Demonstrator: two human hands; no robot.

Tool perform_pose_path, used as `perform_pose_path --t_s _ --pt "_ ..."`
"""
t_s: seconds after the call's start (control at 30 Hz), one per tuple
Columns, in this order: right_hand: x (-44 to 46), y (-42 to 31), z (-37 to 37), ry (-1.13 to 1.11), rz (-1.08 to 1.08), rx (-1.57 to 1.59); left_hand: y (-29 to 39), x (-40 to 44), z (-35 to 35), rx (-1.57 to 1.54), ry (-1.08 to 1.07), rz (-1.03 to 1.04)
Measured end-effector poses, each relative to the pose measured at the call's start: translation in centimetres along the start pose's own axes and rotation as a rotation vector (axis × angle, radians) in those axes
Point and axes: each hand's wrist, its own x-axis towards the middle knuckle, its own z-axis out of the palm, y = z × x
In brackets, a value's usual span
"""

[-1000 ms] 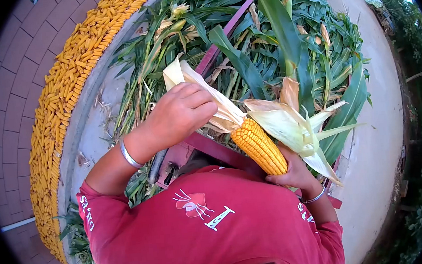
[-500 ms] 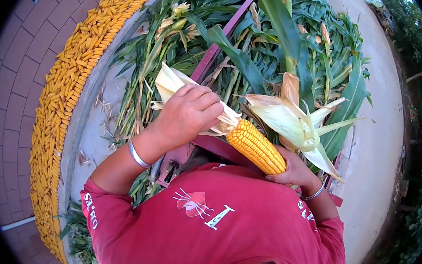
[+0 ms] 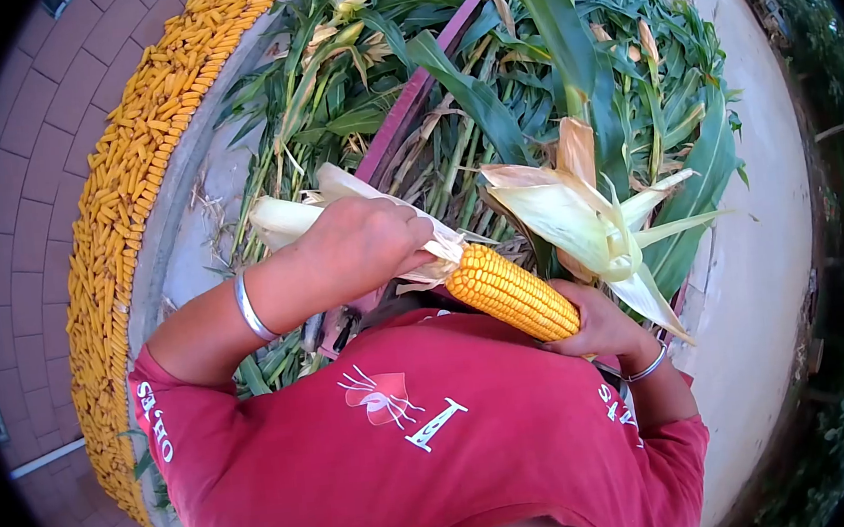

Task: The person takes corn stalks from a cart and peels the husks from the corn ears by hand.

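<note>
An ear of corn [image 3: 512,294] with bare yellow kernels lies slantwise in front of my chest. My right hand [image 3: 598,320] is wrapped around its lower right end. At the other end, my left hand [image 3: 365,240] is closed on the pale corn husk [image 3: 283,220], which still meets the cob near the fingers. Part of the husk fans out to the left, past the knuckles. Just above my right hand, another opened husk [image 3: 600,233] spreads pale leaves; whether it joins the held ear is hidden.
Green corn stalks [image 3: 491,137] are heaped ahead of me, over and around a reddish metal bar [image 3: 409,109]. A long bank of yellow corn cobs [image 3: 124,189] runs along the left beside a tiled surface [image 3: 39,247]. Concrete [image 3: 751,235] extends on the right.
My left hand has moved left and down with the husk, which now splays further left. The ear has tilted slightly flatter, and my right hand remains around its end.
</note>
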Motion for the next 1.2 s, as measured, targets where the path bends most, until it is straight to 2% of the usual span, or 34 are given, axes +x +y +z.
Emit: perform_pose_path --t_s 0.07,0.17,0.2,0.27,0.37,0.43,0.5,0.53,0.57,0.63,0.67,0.77,0.83,0.97,1.13,1.2 --pt "0.0 -0.4 0.1 0.015 -0.007 -0.032 -0.1 0.1 0.1 -0.004 -0.061 -0.026" --pt "0.0 -0.9 -0.1 0.024 -0.001 -0.066 -0.5 0.4 0.2 -0.136 0.021 0.018" --pt "0.1 -1.0 -0.3 0.014 0.014 -0.07 -0.1 0.5 -0.5 -0.286 -0.153 -0.139" --pt "0.2 -1.1 -0.5 -0.002 -0.039 -0.103 0.5 0.7 -1.5 -0.435 -0.328 -0.301" --pt "0.5 -1.2 -0.6 -0.024 -0.07 -0.11 1.0 0.7 -2.5 -0.362 -0.452 -0.274" --pt "0.4 -1.5 -0.9 -0.026 -0.05 -0.089 1.8 0.6 -2.8 -0.076 -0.274 -0.199" --pt "0.2 -1.9 -1.5 -0.059 -0.078 -0.065 2.1 0.7 -3.5 -0.042 -0.295 -0.146" --pt "0.0 -2.2 -2.0 -0.078 -0.057 -0.153 2.1 0.7 -3.7 -0.012 -0.313 -0.094" --pt "-0.4 -2.9 -2.4 -0.079 -0.058 -0.153 2.1 0.7 -3.9 -0.011 -0.314 -0.095" --pt "-1.5 -5.0 -3.2 -0.207 0.045 -0.306 1.7 0.4 -4.0 -0.103 -0.386 0.189" --pt "-2.5 -6.4 -3.6 -0.255 0.068 -0.332 1.8 -0.1 -3.5 -0.176 -0.303 0.278" --pt "-5.9 -9.0 -3.4 -0.282 0.111 -0.426 3.8 0.0 -6.9 -0.109 -0.288 0.392" --pt "-7.3 -8.7 -2.5 -0.122 -0.02 -0.506 4.4 -0.1 -7.3 -0.063 -0.265 0.409" --pt "-8.4 -7.0 -1.1 -0.024 -0.038 -0.44 4.7 -0.2 -7.1 -0.015 -0.184 0.392" --pt "-8.4 -6.9 -0.7 0.01 -0.03 -0.44 4.7 -0.3 -6.1 -0.122 -0.078 0.382" --pt "-7.9 -6.9 -0.6 -0.015 -0.044 -0.378 4.1 -0.1 -6.4 -0.143 -0.179 0.358"
